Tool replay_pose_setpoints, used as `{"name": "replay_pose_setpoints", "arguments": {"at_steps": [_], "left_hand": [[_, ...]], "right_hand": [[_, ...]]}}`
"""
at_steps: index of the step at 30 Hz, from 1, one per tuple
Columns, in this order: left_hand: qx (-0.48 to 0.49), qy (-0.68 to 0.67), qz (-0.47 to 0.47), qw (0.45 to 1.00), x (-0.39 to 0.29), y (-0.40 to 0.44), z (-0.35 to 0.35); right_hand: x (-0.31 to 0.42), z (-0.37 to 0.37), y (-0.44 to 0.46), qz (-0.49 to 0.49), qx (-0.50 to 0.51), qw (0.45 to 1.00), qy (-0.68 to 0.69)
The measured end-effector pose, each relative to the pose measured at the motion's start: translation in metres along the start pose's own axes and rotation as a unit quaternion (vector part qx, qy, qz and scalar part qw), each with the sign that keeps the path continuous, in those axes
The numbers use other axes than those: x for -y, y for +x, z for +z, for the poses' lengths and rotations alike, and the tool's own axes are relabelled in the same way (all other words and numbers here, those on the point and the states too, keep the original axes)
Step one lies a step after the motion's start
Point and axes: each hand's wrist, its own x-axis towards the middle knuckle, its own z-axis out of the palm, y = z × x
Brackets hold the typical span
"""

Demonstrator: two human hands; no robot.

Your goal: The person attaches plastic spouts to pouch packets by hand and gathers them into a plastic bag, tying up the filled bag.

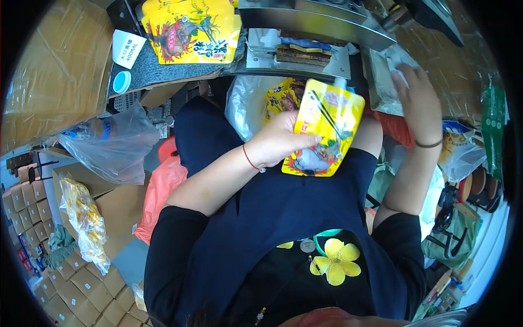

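Note:
My left hand grips a yellow spout pouch by its left edge, thumb across the front. The pouch is held upright above my lap, its pale spout at the top. Printed on its face are chopsticks and a bowl of food. My right hand is raised at the right, fingers apart, over a shallow tray. Its fingertips are at a crumpled white cloth or sheet; whether they press on it is unclear. Behind the held pouch, more yellow pouches lie in a bag-lined container.
A stack of yellow pouches lies on the bench, beside a white label and a blue-rimmed cap. A metal machine stands ahead. Cardboard boxes flank the left; a clear plastic bag hangs there.

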Motion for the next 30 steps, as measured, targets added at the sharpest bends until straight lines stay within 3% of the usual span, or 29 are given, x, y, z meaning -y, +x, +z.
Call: {"name": "replay_pose_setpoints", "arguments": {"at_steps": [1,4,8,11,12,13,14,15,17,19,20,23,24,26,27,30], "left_hand": [[-0.026,-0.013,0.039,0.999,0.003,0.003,-0.008],[-0.079,-0.021,0.063,0.995,-0.026,0.011,-0.021],[-0.082,-0.056,0.058,0.993,-0.057,0.021,-0.031],[-0.100,0.049,0.165,0.980,-0.046,0.025,-0.038],[-0.247,0.235,0.233,0.911,-0.048,0.022,-0.044],[-0.299,0.376,0.239,0.844,-0.066,0.011,-0.066],[-0.400,0.408,0.353,0.740,-0.086,0.003,-0.071],[-0.410,0.639,0.484,0.435,-0.105,0.000,-0.107],[-0.334,0.833,0.272,0.347,-0.108,-0.023,-0.133],[-0.257,0.849,0.258,0.382,-0.092,-0.042,-0.124],[-0.270,0.850,0.258,0.371,-0.087,-0.047,-0.124],[-0.378,0.664,0.269,0.586,-0.079,-0.063,-0.121],[-0.338,0.411,0.315,0.786,-0.077,-0.061,-0.116],[-0.309,0.411,0.270,0.814,-0.072,-0.058,-0.093],[-0.293,0.411,0.248,0.827,-0.072,-0.056,-0.078],[-0.240,0.424,0.210,0.848,-0.061,-0.040,-0.048]], "right_hand": [[-0.015,0.001,-0.001,0.078,0.053,0.993,-0.065],[-0.035,0.010,-0.004,0.014,0.161,0.987,0.015],[-0.047,0.024,0.006,-0.076,0.192,0.971,0.117],[-0.061,0.030,0.002,-0.070,0.185,0.957,0.215],[-0.066,0.032,0.001,-0.068,0.184,0.949,0.248],[-0.069,0.034,0.000,-0.065,0.184,0.939,0.282],[-0.071,0.033,-0.002,-0.061,0.184,0.936,0.294],[-0.070,0.028,-0.004,-0.037,0.190,0.938,0.286],[-0.065,0.017,-0.006,0.012,0.200,0.942,0.268],[-0.058,0.012,-0.012,-0.022,0.126,0.967,0.219],[-0.055,0.011,-0.016,-0.037,0.089,0.976,0.194],[-0.047,0.007,-0.018,-0.088,-0.020,0.988,0.128],[-0.040,0.007,-0.018,-0.080,-0.033,0.984,0.158],[-0.018,0.009,-0.016,-0.061,-0.058,0.973,0.215],[-0.009,0.022,-0.016,-0.023,-0.043,0.920,0.388],[0.054,0.019,-0.006,-0.092,-0.041,0.870,0.482]]}}
